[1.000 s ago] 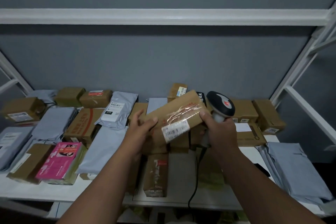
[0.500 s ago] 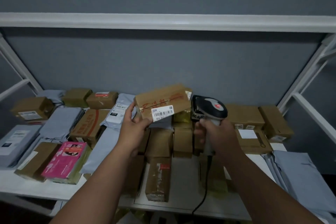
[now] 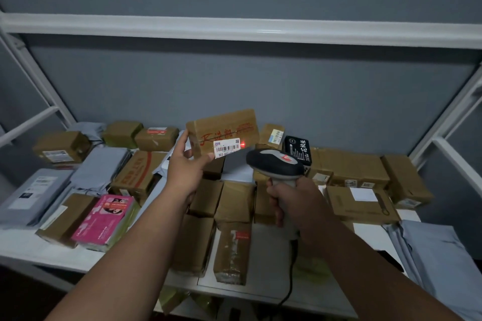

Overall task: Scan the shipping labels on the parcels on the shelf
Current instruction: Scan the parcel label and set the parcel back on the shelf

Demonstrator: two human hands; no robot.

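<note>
Two hands work above a white shelf (image 3: 263, 292) crowded with parcels. Left hand (image 3: 188, 167) grips a brown cardboard box (image 3: 224, 130) by its lower left corner, held upright above the pile, white barcode label (image 3: 227, 148) facing the viewer. Right hand (image 3: 294, 203) clenches the handle of a grey-and-black corded barcode scanner (image 3: 273, 164); a red dot (image 3: 242, 144) glows just beside the label.

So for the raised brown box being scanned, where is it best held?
Probably by its left end, coming from the left, as the left hand does now. The brown box stands label-forward; the shipping label and red scan dot sit low centre-right, so that grip leaves them clear for the scanner.
</note>
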